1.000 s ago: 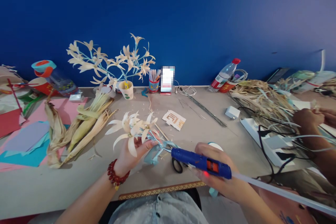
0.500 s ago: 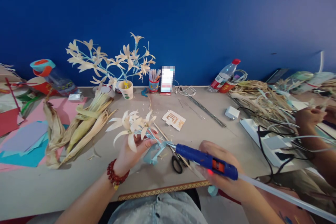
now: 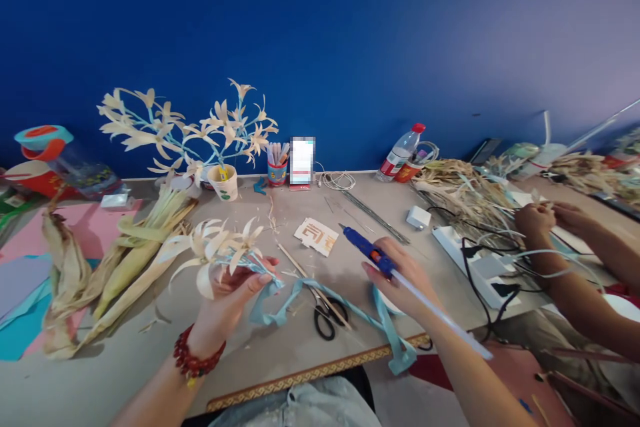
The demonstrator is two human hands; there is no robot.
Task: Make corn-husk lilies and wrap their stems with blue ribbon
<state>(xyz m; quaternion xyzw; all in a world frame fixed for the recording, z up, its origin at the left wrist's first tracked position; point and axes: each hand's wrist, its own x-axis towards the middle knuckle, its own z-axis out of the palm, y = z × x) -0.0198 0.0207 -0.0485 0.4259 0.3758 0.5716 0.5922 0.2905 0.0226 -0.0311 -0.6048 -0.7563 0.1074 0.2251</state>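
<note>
My left hand (image 3: 243, 288) is closed around the light-blue-wrapped stem of a cream husk flower bunch (image 3: 215, 243). From that stem a light blue ribbon (image 3: 345, 299) trails across the table to the right and over its front edge. My right hand (image 3: 405, 277) grips a blue glue gun (image 3: 365, 248), its nozzle pointing up and left, apart from the stem. A clear glue stick (image 3: 435, 312) sticks out of the gun's back end. Between my hands, black-handled scissors (image 3: 325, 323) lie on the table beside a thin stick, with the ribbon passing over them.
Corn husks (image 3: 125, 267) and coloured paper (image 3: 25, 307) lie at left. Behind stand a paper cup (image 3: 223, 183) of husk flowers, a phone (image 3: 302, 160) and a bottle (image 3: 400, 153). At right are a power strip (image 3: 463, 267) with cables and another person's hands (image 3: 537, 220).
The glue gun has drawn away from the stem toward the right. The ribbon, earlier bunched near the stem, now stretches across the table. The whole view has turned slightly right.
</note>
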